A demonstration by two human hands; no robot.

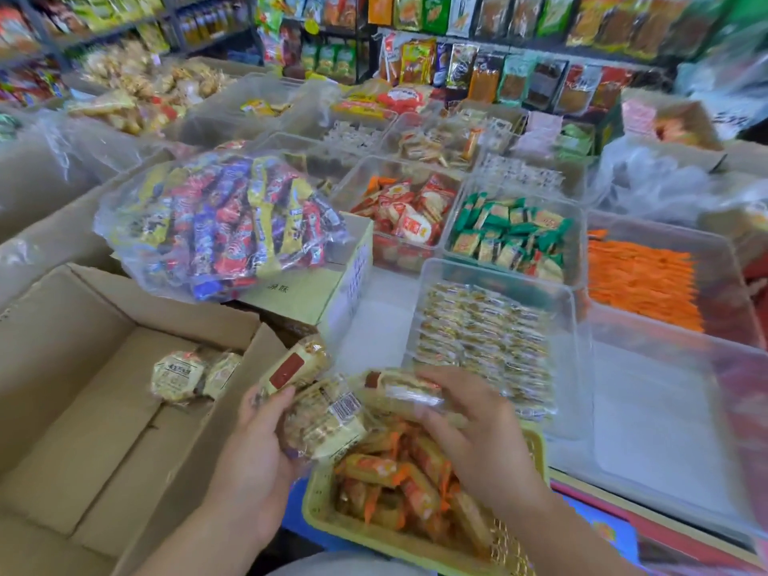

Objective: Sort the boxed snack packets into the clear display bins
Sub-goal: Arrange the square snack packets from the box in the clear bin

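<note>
Here, left hand point(253, 455), right hand point(478, 426), both gripping packets point(324, 421)

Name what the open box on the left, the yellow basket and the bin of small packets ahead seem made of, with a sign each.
Box: likely cardboard, matt brown, with creased folded flaps. Basket: probably plastic, yellow, moulded open mesh. Bin: clear hard plastic, glossy; the packets show through its walls.

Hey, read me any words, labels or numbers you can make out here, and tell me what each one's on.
"绿酥", roughly, partly covered: pale carton under the clear bag.
Barcode digits, packet in the left hand: too small.
Print on packets in the cardboard box: blurred.
Wrappers in the clear bins: blurred.
</note>
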